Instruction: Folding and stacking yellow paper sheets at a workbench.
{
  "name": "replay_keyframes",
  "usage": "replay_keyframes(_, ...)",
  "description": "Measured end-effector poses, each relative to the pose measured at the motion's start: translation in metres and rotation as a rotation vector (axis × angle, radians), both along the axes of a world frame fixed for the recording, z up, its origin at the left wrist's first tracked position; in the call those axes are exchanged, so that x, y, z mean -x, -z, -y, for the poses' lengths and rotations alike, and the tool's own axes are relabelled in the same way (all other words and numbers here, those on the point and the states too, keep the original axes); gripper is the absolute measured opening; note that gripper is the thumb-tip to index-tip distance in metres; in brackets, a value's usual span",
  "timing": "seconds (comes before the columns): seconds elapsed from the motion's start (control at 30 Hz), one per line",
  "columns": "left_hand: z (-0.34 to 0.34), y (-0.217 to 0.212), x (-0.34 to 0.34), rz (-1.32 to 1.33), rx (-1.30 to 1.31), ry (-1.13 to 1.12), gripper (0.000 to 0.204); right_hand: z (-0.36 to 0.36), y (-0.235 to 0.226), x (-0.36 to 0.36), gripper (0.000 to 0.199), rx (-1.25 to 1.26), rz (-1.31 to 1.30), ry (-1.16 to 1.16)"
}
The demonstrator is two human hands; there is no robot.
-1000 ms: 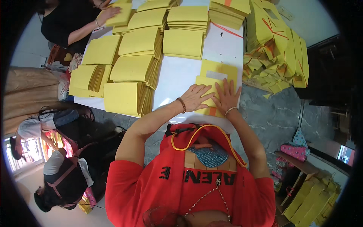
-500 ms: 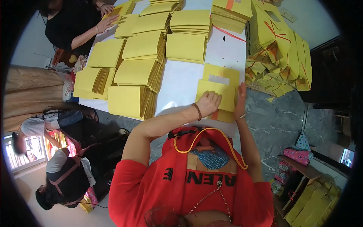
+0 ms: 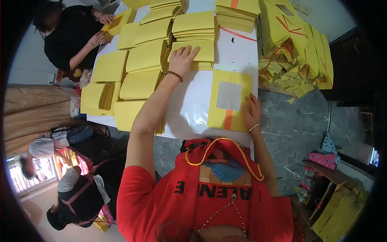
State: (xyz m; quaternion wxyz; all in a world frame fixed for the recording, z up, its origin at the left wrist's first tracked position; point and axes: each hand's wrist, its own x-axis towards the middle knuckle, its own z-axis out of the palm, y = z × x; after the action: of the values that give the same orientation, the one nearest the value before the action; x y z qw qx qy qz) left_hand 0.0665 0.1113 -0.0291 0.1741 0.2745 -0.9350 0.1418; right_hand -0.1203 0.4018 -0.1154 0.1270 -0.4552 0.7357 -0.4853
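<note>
Reaching out since the earlier frame, the left hand (image 3: 182, 60) now lies open-gripped on one stack of yellow sheets (image 3: 193, 56), while the right hand (image 3: 252, 113) rests flat, holding nothing, on one silver-patched yellow sheet (image 3: 229, 101) whose long axis runs away across the bench (image 3: 189, 105).

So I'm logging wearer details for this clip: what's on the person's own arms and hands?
Both forearms are bare below short red sleeves. The left hand has a dark beaded bracelet at the wrist; the right hand has a thin pale bangle. No gloves.
</note>
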Motion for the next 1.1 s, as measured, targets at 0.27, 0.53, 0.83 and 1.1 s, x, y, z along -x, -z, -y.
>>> replay_keyframes(0.27, 0.006, 0.025, 0.009, 0.15, -0.174, -0.07, 0.056, -0.002, 0.005, 0.002, 0.032, 0.008, 0.021, 0.036)
replay_keyframes(0.53, 0.005, 0.035, 0.001, 0.136, -0.315, -0.13, 0.054, -0.002, -0.001, 0.0, 0.032, -0.048, 0.001, 0.032)
replay_keyframes(0.83, 0.018, 0.016, 0.007, 0.486, -0.36, -0.039, 0.054, 0.0, -0.004, 0.0, 0.03, -0.038, 0.004, 0.027)
replay_keyframes(1.1, 0.021, 0.019, 0.008, 0.68, -0.454, -0.074, 0.061, 0.0, -0.01, -0.002, 0.03, -0.068, -0.022, 0.001)
